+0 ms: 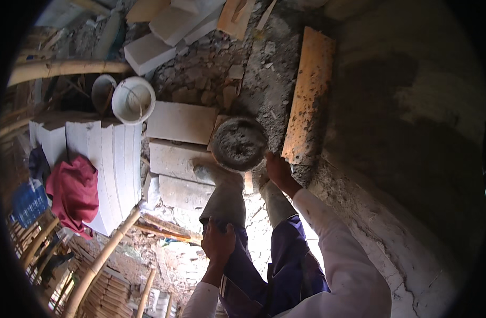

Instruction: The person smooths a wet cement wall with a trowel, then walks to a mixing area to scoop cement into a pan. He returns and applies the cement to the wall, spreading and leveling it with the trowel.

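Blue trousers (285,265) and two white sleeves come up from the lower edge, closest to the camera. Beyond the right hand (277,169) a grey plastered wall (412,132) fills the right side, and an orange wooden plank (309,95) leans just past this hand. On the far left of both hands stands a stack of white blocks (113,159) with a red cloth (73,191) on it and a white bucket (133,99) behind. The right hand holds the rim of a round pan of grey mortar (238,143), fingers closed on its edge. The left hand (218,241) rests on the knee above a grey rubber boot (224,196), fingers curled, holding nothing.
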A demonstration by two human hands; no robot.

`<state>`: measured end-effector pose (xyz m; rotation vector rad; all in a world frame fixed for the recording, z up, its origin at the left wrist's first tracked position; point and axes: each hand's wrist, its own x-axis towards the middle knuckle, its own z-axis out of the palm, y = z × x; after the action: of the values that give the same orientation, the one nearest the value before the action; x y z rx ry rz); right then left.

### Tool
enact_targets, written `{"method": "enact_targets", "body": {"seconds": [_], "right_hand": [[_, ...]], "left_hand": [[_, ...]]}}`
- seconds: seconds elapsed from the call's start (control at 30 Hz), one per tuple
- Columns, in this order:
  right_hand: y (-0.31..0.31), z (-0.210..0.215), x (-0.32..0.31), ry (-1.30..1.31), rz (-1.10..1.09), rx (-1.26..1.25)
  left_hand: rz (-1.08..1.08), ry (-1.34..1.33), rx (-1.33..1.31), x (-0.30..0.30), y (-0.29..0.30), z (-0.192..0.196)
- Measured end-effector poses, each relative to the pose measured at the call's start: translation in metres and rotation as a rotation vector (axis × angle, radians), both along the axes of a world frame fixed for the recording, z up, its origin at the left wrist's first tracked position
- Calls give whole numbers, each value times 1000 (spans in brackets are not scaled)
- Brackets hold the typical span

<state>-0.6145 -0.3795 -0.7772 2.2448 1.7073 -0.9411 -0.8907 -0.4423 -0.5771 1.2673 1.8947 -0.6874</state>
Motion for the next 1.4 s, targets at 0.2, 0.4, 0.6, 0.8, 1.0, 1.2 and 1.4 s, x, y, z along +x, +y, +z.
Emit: {"method": "enact_targets", "body": {"seconds": [0.2, 0.4, 0.6, 0.8, 1.0, 1.2, 1.4], "right_hand": [[4, -81, -53, 193, -135, -33], [-50, -82, -57, 592, -323, 371], [-71, -29, -27, 598, -349, 327], [-59, 2, -9, 493, -237, 366], [-32, 68, 38, 503, -259, 22], [60, 173, 110, 756, -119, 7], [115, 189, 228, 988, -405, -359]], "left_hand": [[118, 22, -78, 22, 23, 27], [84, 6, -57, 25, 27, 29], [86, 48, -62, 25, 25, 24], [-39, 9, -19, 8, 4, 1], [-118, 37, -11, 0, 3, -17], [-152, 40, 66, 15, 26, -2], [-97, 70, 13, 34, 49, 17]]}}
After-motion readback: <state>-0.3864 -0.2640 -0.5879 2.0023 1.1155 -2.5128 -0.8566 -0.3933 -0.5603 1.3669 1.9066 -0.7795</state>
